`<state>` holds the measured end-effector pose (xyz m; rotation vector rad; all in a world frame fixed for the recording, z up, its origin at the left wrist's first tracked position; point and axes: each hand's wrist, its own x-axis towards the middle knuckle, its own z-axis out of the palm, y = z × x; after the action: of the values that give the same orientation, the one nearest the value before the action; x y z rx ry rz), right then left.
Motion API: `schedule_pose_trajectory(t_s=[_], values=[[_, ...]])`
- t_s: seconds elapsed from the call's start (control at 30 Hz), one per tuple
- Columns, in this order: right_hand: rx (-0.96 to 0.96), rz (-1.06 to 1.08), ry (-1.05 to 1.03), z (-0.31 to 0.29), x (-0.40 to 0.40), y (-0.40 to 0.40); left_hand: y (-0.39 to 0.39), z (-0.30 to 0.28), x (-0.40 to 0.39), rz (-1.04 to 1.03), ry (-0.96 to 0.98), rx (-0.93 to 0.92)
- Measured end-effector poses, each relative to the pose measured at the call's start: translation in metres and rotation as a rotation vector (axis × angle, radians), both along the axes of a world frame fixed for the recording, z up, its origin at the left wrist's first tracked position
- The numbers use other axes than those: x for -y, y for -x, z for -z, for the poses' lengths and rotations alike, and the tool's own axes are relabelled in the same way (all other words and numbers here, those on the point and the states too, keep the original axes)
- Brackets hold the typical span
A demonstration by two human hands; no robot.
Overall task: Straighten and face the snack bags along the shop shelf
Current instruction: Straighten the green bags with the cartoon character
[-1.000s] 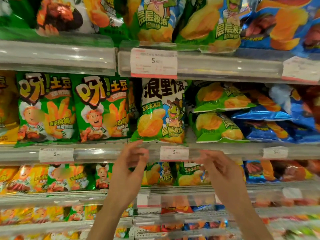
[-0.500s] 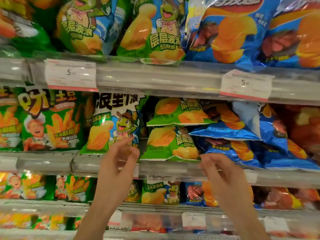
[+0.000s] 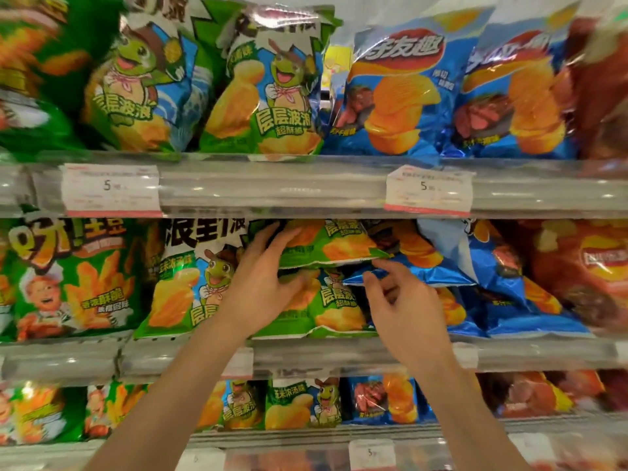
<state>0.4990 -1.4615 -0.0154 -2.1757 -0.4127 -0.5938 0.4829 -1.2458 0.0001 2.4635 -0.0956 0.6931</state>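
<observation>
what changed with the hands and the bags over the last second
Both hands rose from the shelf rail into the middle shelf. The left hand now lies spread on the two stacked green bags, fingers on the upper one. The right hand has reached the fallen blue bag, fingertips at its edge. The bags lie flat as before; the upright green bag hasn't moved.

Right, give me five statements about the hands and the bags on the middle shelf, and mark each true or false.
1. The left hand rests on the flat-lying green bags. True.
2. The right hand hangs free of every bag. False: its fingers touch the edge of a blue bag.
3. Two green bags lie stacked flat, one on the other. True.
4. The blue bags on the top shelf lie flat. False: they stand upright, facing out.
5. A price tag hangs on the rail above the right hand. True.
</observation>
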Motion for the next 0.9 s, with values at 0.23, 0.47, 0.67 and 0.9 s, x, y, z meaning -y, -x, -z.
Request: schedule_pose_trajectory(t_s=[0.23, 0.47, 0.67, 0.9], values=[[-0.054, 0.055, -0.106, 0.006, 0.002, -0.009, 0.002, 0.005, -0.024, 0.043, -0.016, 0.136], [-0.126, -0.009, -0.135, -0.01, -0.003, -0.006, 0.033, 0.006, -0.051, 0.246, 0.074, 0.059], [-0.475, -0.195, -0.221, -0.05, -0.017, -0.003, 0.046, 0.002, -0.054, 0.315, 0.411, -0.105], [-0.514, -0.198, -0.206, -0.04, -0.011, -0.002, 0.038, -0.01, -0.04, 0.163, 0.672, -0.13]])
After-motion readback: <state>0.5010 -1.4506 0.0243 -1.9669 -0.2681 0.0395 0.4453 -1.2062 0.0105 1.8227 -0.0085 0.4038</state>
